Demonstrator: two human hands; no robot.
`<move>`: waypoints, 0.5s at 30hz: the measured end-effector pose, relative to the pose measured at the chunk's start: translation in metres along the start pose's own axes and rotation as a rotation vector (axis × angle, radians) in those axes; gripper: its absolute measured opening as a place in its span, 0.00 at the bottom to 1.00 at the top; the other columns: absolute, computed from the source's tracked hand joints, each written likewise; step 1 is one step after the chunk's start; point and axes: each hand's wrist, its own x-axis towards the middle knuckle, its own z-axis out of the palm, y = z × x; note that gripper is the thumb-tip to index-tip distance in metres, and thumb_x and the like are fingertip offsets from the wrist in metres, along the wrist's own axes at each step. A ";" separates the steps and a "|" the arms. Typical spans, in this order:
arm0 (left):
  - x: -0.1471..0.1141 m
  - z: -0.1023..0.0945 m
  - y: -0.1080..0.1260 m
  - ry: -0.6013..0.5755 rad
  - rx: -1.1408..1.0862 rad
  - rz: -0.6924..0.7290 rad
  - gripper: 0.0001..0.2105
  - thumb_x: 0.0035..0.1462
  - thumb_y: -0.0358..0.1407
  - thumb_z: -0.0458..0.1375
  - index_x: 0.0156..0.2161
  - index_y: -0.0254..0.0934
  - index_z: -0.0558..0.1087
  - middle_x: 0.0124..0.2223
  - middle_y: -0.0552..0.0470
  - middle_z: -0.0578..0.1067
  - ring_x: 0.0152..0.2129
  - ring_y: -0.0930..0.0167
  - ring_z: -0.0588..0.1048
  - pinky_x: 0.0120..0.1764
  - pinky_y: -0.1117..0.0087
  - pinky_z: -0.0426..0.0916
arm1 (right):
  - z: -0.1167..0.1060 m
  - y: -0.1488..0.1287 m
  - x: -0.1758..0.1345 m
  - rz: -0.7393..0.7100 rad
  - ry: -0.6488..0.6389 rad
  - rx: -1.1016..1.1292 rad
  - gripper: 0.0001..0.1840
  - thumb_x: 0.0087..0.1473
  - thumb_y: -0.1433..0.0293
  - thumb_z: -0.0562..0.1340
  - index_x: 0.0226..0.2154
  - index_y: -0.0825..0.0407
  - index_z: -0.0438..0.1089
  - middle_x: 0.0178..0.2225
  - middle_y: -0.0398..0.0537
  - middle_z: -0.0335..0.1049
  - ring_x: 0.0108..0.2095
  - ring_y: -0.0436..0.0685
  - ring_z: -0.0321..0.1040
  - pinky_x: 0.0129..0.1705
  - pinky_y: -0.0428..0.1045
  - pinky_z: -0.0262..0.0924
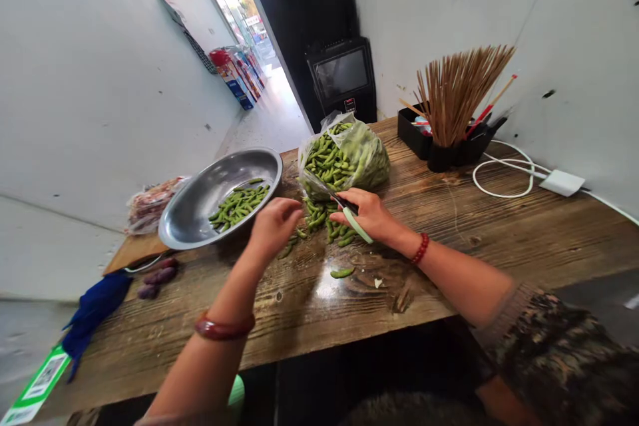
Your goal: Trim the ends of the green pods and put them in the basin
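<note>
I see one loose green pod (342, 273) on the wooden surface (439, 226), low centre of the frame. Beyond it, the left hand (275, 225) has its fingers curled, and I can't tell whether they pinch anything; the right hand (370, 213) grips scissors (357, 225) at centre, beside heaped pods (315, 214). Farther, a metal bowl (180, 216) holding more pods sits left, a filled plastic bag (372, 158) upper centre.

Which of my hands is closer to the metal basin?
Left. Your left hand is beside the metal basin, by its right rim; your right hand is farther right, holding scissors in front of the bag of edamame.
</note>
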 end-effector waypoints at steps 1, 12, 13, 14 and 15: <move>-0.004 0.014 0.010 -0.031 0.008 0.075 0.09 0.56 0.34 0.56 0.40 0.35 0.75 0.40 0.44 0.76 0.37 0.64 0.74 0.43 0.61 0.70 | -0.001 -0.001 0.001 -0.008 0.022 0.021 0.20 0.49 0.62 0.69 0.43 0.56 0.73 0.33 0.49 0.72 0.34 0.55 0.69 0.38 0.48 0.63; -0.017 0.092 0.054 -0.274 0.195 0.413 0.19 0.55 0.37 0.60 0.51 0.34 0.71 0.55 0.34 0.71 0.57 0.51 0.63 0.59 0.46 0.55 | 0.000 -0.003 0.002 -0.009 0.071 0.055 0.18 0.50 0.61 0.67 0.42 0.55 0.73 0.33 0.48 0.71 0.34 0.54 0.69 0.39 0.49 0.64; -0.017 0.090 0.048 -0.266 0.199 0.397 0.17 0.56 0.35 0.59 0.51 0.33 0.71 0.53 0.35 0.72 0.55 0.53 0.65 0.58 0.48 0.58 | 0.000 -0.003 0.002 -0.011 0.067 0.052 0.18 0.51 0.61 0.67 0.42 0.55 0.73 0.33 0.48 0.71 0.34 0.54 0.69 0.39 0.49 0.64; -0.018 0.086 0.041 -0.263 0.195 0.387 0.16 0.56 0.32 0.58 0.50 0.33 0.72 0.52 0.36 0.73 0.53 0.55 0.68 0.56 0.49 0.61 | 0.000 -0.003 0.002 -0.014 0.065 0.049 0.18 0.51 0.61 0.66 0.42 0.55 0.73 0.33 0.48 0.71 0.33 0.54 0.69 0.39 0.49 0.64; -0.019 0.082 0.033 -0.255 0.176 0.376 0.16 0.55 0.30 0.58 0.50 0.34 0.72 0.51 0.37 0.73 0.52 0.57 0.69 0.55 0.51 0.63 | 0.000 -0.003 0.002 -0.015 0.061 0.047 0.18 0.51 0.61 0.66 0.41 0.55 0.73 0.32 0.48 0.71 0.33 0.54 0.69 0.39 0.49 0.64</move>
